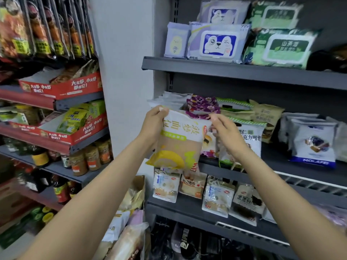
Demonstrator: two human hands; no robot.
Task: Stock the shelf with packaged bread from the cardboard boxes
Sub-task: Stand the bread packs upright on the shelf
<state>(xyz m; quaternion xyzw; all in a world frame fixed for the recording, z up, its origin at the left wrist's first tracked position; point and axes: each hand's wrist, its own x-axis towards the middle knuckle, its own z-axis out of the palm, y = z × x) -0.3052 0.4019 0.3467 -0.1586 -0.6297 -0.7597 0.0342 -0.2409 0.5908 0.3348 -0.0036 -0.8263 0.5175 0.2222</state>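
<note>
While both arms reach toward a dark metal shelf [244, 171], a person holds a soft plastic bread bag [180, 141] upright in front of the middle tier. The left hand [153, 121] pinches the bag's top left corner; the right hand [224, 132] pinches its top right edge, fingers curled on the film. The bag is white at the top, tan in the middle, with a yellow arc and large Chinese characters printed sideways. Behind it on the shelf lie purple flowered packets [203, 105] and a white bag [249, 136] with a green band and dark Chinese lettering. Farther right stands a blue-and-white packet [313, 143] reading "MOLAFEI". On the tier below, small glossy pouches [166, 184] stand in a row, beside a black-and-white one [247, 202]. The top tier carries wipes packs [217, 44] with a cartoon dog label and the number 80, next to green packs [285, 48]. To the left, red cardboard trays [62, 87] with white Chinese slogans sit above jars [92, 158]. Near the bottom, an open cardboard box [138, 190] shows more bags.
</note>
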